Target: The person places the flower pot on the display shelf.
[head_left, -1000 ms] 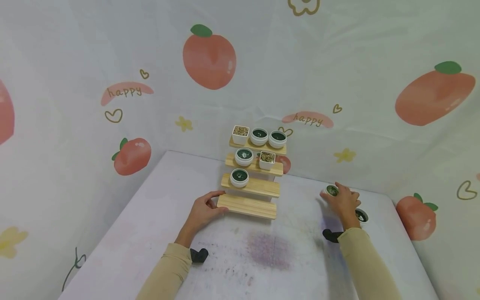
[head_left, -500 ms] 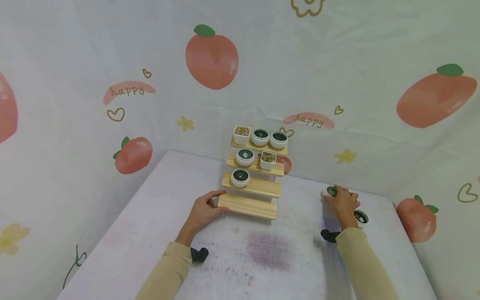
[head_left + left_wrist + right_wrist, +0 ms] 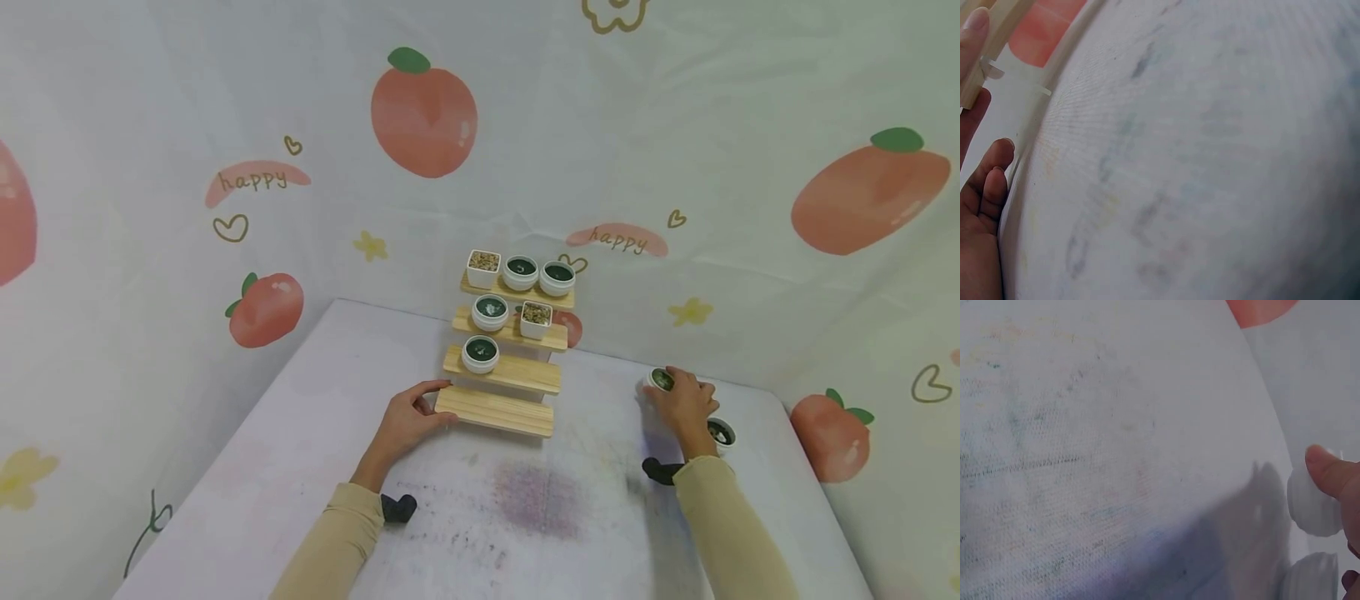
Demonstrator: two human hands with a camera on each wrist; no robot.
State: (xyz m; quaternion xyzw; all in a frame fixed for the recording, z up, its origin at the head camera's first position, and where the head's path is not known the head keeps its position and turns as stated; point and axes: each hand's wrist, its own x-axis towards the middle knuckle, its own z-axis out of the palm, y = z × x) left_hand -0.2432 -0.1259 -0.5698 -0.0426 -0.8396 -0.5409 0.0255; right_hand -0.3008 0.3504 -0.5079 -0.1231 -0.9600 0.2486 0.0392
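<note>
We saw the fingers [image 3: 429, 387] of the left hand [image 3: 401, 429] clamped on the left end of the lowest board [image 3: 495, 408], thumb at the near corner and forefinger at the far one. The right hand [image 3: 684, 404] had its fingers curled round a green-filled pot [image 3: 662, 380], and from the right wrist we saw the thumb lying against its white side. That pot was near the far edge of the tabletop [image 3: 600, 533], well to the right of the boards; we could not tell whether it rested there. Just beside the right hand, partly covered by it, we noted a second round pot [image 3: 722, 433].

The lowest board belonged to a four-step wooden stand [image 3: 528, 375]. On its third step down we saw a round dark-green pot [image 3: 480, 354] at the left; above that, a round pot [image 3: 490, 312] and a square pot [image 3: 536, 320] of grains. On top we counted a square grain pot [image 3: 483, 269] at the left, then two round pots [image 3: 520, 272]. Behind everything we saw a fruit-printed backdrop [image 3: 517, 108].
</note>
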